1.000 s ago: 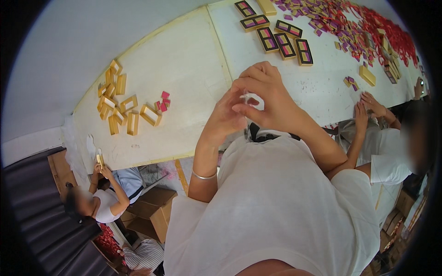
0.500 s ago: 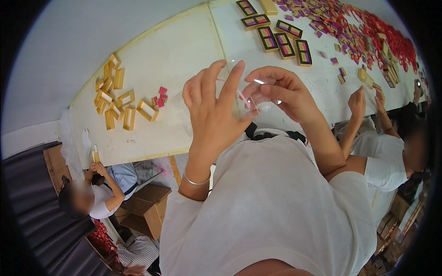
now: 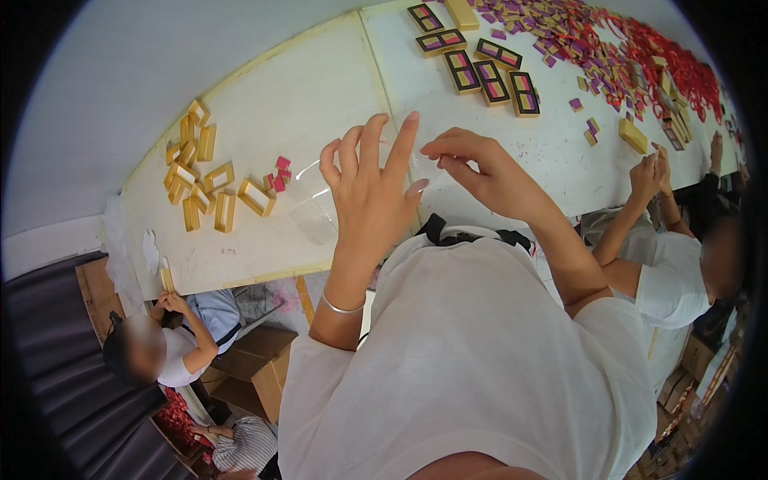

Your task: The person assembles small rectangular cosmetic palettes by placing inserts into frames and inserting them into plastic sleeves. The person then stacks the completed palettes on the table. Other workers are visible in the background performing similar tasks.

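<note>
My left hand (image 3: 370, 180) is raised over the near part of the table, its fingers spread and holding nothing that I can see. Close on its right, my right hand (image 3: 486, 172) has thumb and index finger brought together in a pinch. Whatever is between those fingertips is too faint to make out. Beside my left wrist, clear plastic pieces (image 3: 314, 214) lie on the white tabletop and catch the light. A small cluster of pink pieces (image 3: 282, 168) sits further left, next to several open gold box frames (image 3: 256, 197).
Gold-sided boxes with coloured inserts (image 3: 492, 82) stand at the back. Purple and gold pieces (image 3: 560, 40) and red ribbons (image 3: 672, 68) are heaped far right. Co-workers sit at the right (image 3: 668, 260) and left (image 3: 188, 340). A cardboard box (image 3: 268, 380) stands below the table.
The curved clear plastic piece that both hands held is no longer seen between them. My right hand has turned and lowered slightly, its fingers closing to a pinch. My left fingers remain spread.
</note>
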`<state>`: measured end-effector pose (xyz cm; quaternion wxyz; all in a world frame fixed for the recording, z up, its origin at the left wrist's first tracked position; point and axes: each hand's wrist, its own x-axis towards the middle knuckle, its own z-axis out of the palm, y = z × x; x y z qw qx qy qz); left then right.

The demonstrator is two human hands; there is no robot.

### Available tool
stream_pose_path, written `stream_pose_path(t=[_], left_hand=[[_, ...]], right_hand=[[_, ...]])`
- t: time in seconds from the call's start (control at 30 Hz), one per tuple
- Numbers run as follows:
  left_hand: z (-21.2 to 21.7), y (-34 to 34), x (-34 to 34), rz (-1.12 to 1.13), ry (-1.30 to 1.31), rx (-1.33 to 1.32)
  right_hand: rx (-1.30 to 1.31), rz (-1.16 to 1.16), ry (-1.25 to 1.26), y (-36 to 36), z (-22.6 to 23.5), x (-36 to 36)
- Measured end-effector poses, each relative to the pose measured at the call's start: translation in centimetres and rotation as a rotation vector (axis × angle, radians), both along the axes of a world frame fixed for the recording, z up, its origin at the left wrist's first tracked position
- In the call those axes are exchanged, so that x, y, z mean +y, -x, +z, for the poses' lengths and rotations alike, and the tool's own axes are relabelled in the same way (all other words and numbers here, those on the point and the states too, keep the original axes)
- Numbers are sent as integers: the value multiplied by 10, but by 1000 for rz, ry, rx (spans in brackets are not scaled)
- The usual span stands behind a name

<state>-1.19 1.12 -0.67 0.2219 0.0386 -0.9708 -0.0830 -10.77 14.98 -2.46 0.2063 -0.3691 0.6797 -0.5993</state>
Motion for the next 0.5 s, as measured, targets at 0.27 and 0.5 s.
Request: stream_pose_path(t=[0.27, 0.5], left_hand=[[-47, 11, 7, 50, 7, 17], [0, 1, -12, -13, -924, -505]], right_hand=[[-455, 26, -170, 4, -33, -6], [208, -7, -239, 16, -22, 11]])
